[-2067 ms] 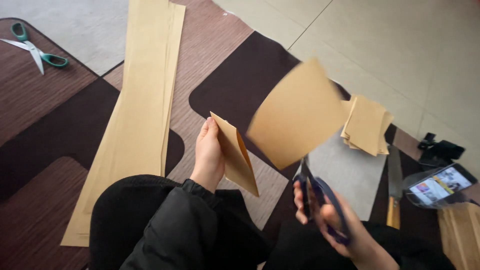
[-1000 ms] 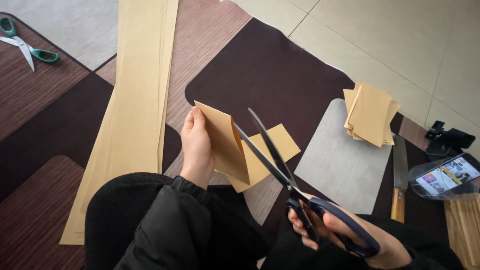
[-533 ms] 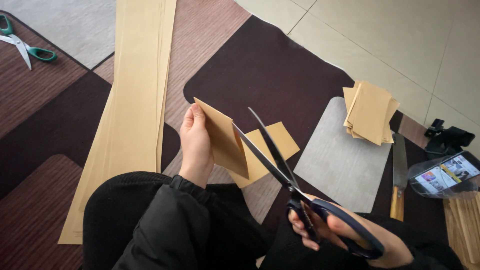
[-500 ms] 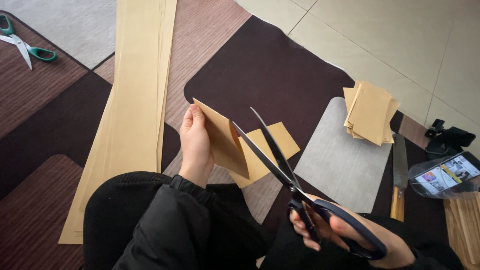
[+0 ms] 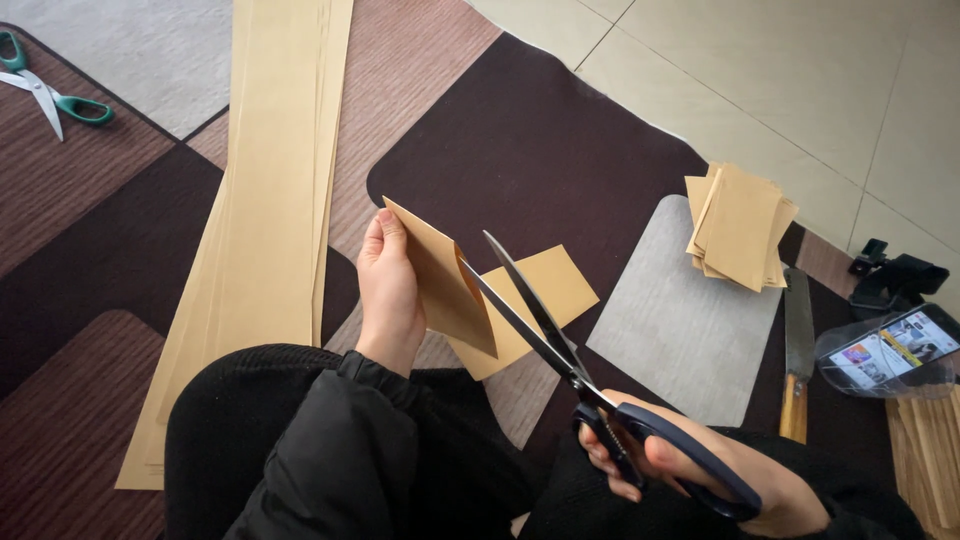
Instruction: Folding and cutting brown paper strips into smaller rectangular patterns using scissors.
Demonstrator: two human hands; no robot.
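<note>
Two blades of the dark-handled scissors (image 5: pixel 560 340), worked by the right hand (image 5: pixel 690 475), are spread around a folded tan sheet (image 5: pixel 445 280), which is pinched upright by the left hand (image 5: pixel 388 290) for cutting.

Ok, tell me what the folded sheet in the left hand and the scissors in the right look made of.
Folded sheet: likely kraft paper, matte tan, holding a crisp crease. Scissors: dark, smooth blades, probably metal; glossy navy handles, probably plastic.
</note>
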